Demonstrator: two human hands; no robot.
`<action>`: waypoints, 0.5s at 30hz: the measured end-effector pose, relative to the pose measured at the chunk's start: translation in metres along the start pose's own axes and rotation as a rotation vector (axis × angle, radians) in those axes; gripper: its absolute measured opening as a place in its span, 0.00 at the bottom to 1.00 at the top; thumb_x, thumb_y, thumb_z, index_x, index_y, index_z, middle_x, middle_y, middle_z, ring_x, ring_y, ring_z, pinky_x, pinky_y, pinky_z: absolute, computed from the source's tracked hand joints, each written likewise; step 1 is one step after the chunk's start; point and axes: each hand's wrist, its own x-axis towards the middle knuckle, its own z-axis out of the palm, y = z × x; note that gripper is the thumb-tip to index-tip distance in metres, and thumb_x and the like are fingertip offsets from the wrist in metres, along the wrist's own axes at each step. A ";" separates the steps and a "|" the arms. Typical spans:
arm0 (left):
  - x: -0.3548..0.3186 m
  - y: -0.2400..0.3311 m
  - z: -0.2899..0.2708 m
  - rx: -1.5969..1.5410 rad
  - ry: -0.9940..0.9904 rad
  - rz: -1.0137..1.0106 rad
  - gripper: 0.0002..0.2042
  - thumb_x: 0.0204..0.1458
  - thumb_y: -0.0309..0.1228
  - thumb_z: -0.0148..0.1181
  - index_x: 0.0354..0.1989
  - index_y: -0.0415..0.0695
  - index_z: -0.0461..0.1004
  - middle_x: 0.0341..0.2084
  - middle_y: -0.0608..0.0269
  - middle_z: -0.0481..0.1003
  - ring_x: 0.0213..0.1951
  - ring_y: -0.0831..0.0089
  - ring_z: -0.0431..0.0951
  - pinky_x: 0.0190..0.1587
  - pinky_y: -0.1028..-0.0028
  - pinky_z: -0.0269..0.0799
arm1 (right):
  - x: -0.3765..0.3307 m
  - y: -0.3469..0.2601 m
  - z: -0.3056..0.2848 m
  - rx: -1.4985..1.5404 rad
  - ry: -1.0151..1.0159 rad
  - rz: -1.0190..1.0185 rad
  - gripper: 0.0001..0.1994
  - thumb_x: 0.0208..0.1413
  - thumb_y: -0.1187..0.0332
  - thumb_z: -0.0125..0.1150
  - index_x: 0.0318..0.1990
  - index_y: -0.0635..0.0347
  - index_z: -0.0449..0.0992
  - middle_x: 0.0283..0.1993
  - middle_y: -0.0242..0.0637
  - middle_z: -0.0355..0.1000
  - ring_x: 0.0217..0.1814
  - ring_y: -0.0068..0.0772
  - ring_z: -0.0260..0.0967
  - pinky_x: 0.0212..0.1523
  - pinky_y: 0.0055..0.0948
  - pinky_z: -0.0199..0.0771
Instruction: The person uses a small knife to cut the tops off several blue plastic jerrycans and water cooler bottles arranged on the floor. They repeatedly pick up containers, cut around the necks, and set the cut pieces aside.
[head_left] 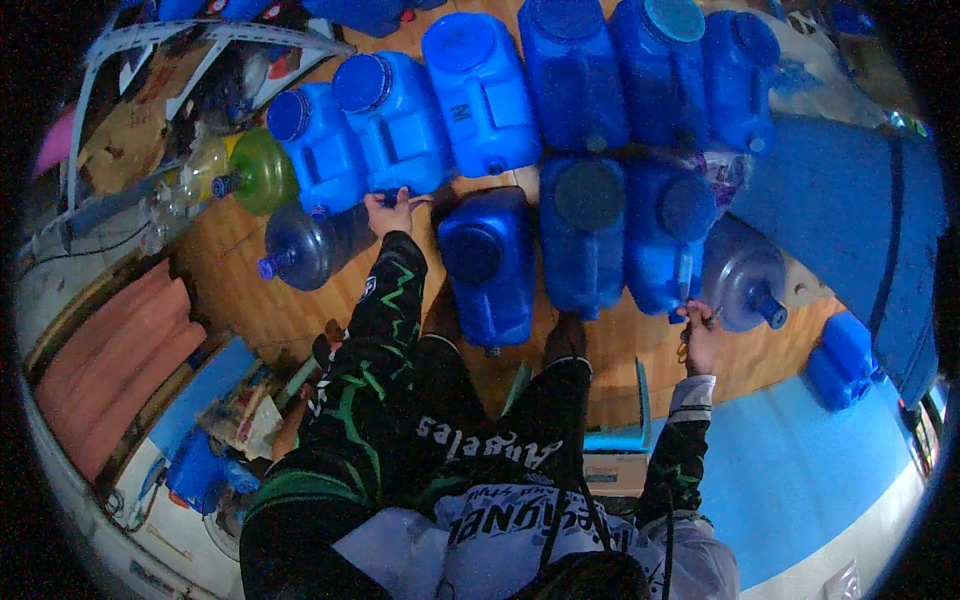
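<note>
Several blue plastic water jugs with round lids and small taps lie in two rows before me. My left hand (388,214) reaches to the lower end of one bright blue jug (394,125) in the far row. Its fingers close about the dark tap there, which they mostly hide. My right hand (702,328) is at the lower end of a darker blue jug (672,235) in the near row. Thumb and fingertips pinch the small blue tap (677,318). Something small and yellowish (683,351) hangs beside those fingers, too small to name.
Clear bluish round bottles (300,247) lie beside the jugs, with another round bottle (742,280) at right and a green bottle (264,172) at far left. Between my legs stands another blue jug (487,265). Wooden flooring (235,270) and a blue mat (800,470) lie beneath.
</note>
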 end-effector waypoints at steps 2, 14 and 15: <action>0.001 0.008 -0.005 0.033 -0.009 -0.032 0.20 0.40 0.41 0.68 0.29 0.43 0.62 0.23 0.59 0.69 0.28 0.65 0.70 0.33 0.67 0.67 | -0.005 0.000 0.009 -0.104 -0.048 -0.061 0.07 0.55 0.68 0.56 0.36 0.60 0.75 0.31 0.32 0.74 0.23 0.15 0.63 0.24 0.16 0.62; -0.015 0.032 -0.007 0.017 -0.063 -0.205 0.26 0.37 0.31 0.71 0.37 0.44 0.56 0.34 0.55 0.70 0.36 0.59 0.74 0.36 0.64 0.71 | -0.032 -0.023 0.053 -0.214 -0.105 -0.094 0.08 0.54 0.70 0.57 0.37 0.66 0.75 0.31 0.34 0.74 0.34 0.23 0.70 0.38 0.22 0.68; -0.018 0.036 -0.011 -0.009 -0.087 -0.247 0.27 0.37 0.33 0.72 0.37 0.42 0.56 0.34 0.53 0.70 0.37 0.57 0.73 0.43 0.65 0.68 | -0.031 -0.023 0.056 -0.259 -0.108 -0.114 0.08 0.54 0.70 0.57 0.37 0.66 0.75 0.31 0.34 0.74 0.34 0.23 0.70 0.38 0.22 0.68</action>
